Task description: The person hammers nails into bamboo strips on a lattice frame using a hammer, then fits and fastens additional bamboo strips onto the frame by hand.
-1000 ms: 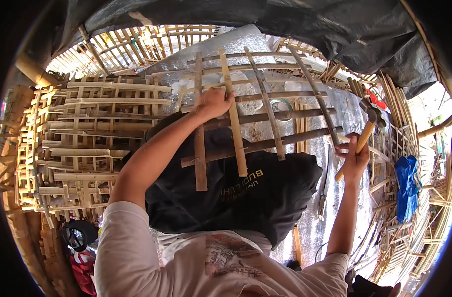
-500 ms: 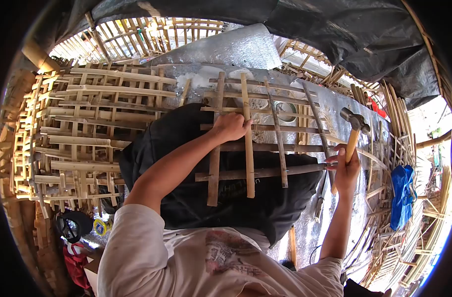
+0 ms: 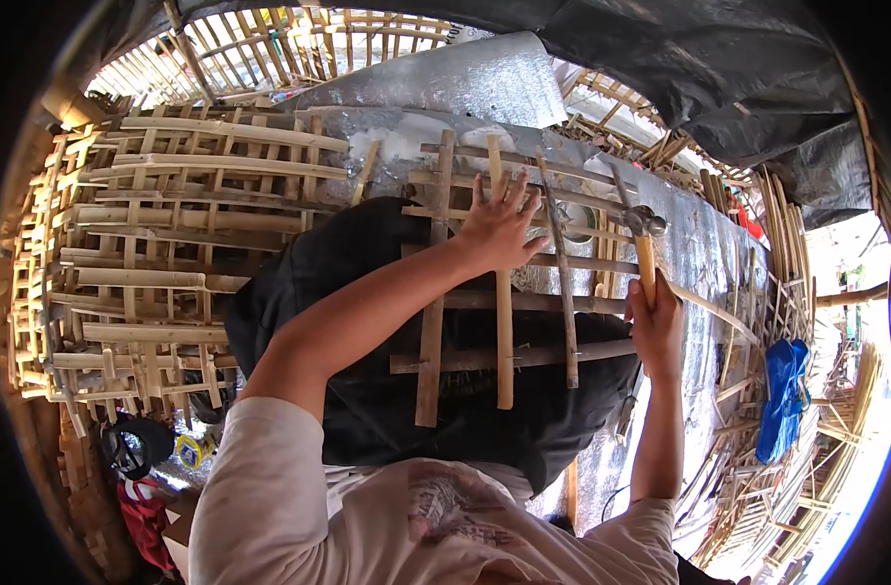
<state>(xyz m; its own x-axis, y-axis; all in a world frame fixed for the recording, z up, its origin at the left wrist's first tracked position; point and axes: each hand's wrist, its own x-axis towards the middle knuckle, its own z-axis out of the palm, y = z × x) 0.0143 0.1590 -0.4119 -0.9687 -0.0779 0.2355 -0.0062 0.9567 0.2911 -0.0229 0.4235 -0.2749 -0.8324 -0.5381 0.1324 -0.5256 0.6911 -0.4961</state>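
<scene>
A lattice of bamboo slats point(image 3: 505, 341) lies over a black cloth point(image 3: 387, 419) across my lap. My left hand point(image 3: 504, 224) rests over the lattice's upper middle, fingers spread, holding nothing. In my right hand point(image 3: 656, 327) is a hammer point(image 3: 646, 255), its wooden handle upright and its metal head at the lattice's right-hand slat. Small nail points show at some crossings. A round metal tin point(image 3: 579, 224) is partly hidden behind the slats.
Stacked bamboo lattices point(image 3: 172, 219) stand at the left. Silver foil sheeting point(image 3: 445, 88) covers the surface ahead. A blue bag-like item point(image 3: 783, 400) and bamboo strips point(image 3: 792, 249) are on the right. A yellow tape measure point(image 3: 189, 450) and a red item point(image 3: 146, 522) lie at lower left.
My left hand has let go of the slat, opened and moved right. The hammer has moved left and down to the lattice, and the lattice has shifted slightly.
</scene>
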